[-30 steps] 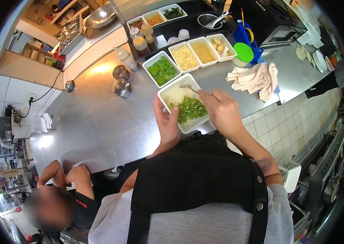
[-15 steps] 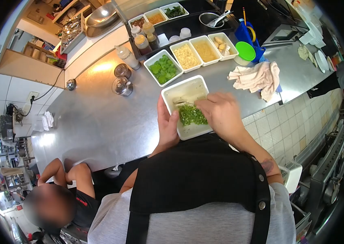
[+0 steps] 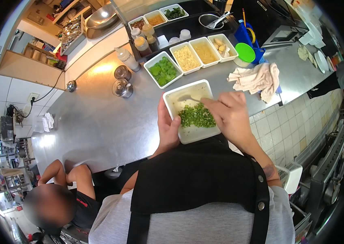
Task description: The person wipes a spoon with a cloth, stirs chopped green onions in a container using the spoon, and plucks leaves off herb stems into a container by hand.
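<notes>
My left hand (image 3: 168, 127) grips the left wall of a white rectangular container (image 3: 193, 136), thumb over the rim and fingers around the outside. The container is held tilted in front of my apron, above the counter's near edge. Finely chopped green herbs or scallions (image 3: 198, 116) lie across its middle. My right hand (image 3: 229, 114) is closed around the handle of a metal spoon (image 3: 186, 97). The spoon's bowl is near the container's far wall, just beyond the greens, and most of its handle is hidden by my fingers.
Beyond it stand tubs of green leaves (image 3: 164, 72), minced garlic-like bits (image 3: 187, 57), yellowish paste (image 3: 205, 52) and pale chunks (image 3: 223, 46). A green-lidded tub (image 3: 245, 53) and a cloth (image 3: 257, 79) lie right. Glass jars (image 3: 122, 88) stand left on the steel counter (image 3: 86, 118). Another person (image 3: 74, 195) is at lower left.
My right hand has moved slightly right, and the spoon has come out of the greens toward the far wall. The greens are spread wider, and the container has shifted a little toward me.
</notes>
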Motion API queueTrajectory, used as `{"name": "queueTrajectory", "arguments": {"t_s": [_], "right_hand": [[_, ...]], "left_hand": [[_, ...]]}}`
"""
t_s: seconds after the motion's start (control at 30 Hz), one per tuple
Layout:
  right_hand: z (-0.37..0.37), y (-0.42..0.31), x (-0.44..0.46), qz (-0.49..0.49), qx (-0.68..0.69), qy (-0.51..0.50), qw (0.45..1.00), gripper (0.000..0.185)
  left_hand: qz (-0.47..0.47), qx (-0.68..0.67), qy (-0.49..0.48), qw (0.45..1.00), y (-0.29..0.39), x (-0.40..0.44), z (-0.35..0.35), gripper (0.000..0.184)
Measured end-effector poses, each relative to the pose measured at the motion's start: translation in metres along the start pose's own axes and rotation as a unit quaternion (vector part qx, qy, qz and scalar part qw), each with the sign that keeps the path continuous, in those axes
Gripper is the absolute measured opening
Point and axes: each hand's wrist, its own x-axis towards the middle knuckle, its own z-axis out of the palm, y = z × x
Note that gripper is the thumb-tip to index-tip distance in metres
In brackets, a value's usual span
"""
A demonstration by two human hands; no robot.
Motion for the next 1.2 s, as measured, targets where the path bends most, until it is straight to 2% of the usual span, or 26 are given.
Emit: {"name": "queueTrajectory", "arguments": {"t_s": [0.03, 0.23, 0.33, 0.53, 0.73, 0.93, 1.1, 1.2], "right_hand": [[-0.003, 0.0, 0.0, 0.007, -0.004, 0.013, 1.0, 0.019], [0.002, 0.005, -0.003, -0.014, 0.004, -0.056, 0.998, 0.017], [0.003, 0.001, -0.002, 0.009, -0.011, 0.014, 1.0, 0.015], [0.009, 0.005, -0.007, 0.016, -0.009, -0.05, 0.999, 0.014], [0.008, 0.005, -0.003, 0.029, -0.01, 0.004, 1.0, 0.01], [0.007, 0.002, -0.005, 0.01, 0.014, -0.073, 0.997, 0.01], [0.017, -0.004, -0.004, 0.049, 0.033, 0.01, 0.998, 0.002], [0.026, -0.011, -0.006, 0.078, 0.047, 0.012, 0.996, 0.002]], "left_hand": [[-0.005, -0.006, 0.003, 1.0, 0.002, -0.001, 0.002, 0.082], [-0.002, 0.012, 0.002, 1.0, 0.003, 0.002, 0.004, 0.082], [-0.001, 0.014, -0.002, 1.0, 0.005, 0.001, 0.006, 0.081], [-0.007, 0.011, 0.001, 1.0, 0.005, 0.003, 0.006, 0.082], [-0.01, 0.001, -0.005, 1.0, 0.005, 0.002, 0.007, 0.082], [-0.002, 0.024, -0.012, 1.0, 0.0, 0.002, 0.0, 0.082], [0.01, 0.016, -0.011, 1.0, 0.002, 0.001, 0.007, 0.085], [0.038, 0.081, -0.028, 0.996, -0.001, 0.001, 0.003, 0.088]]}}
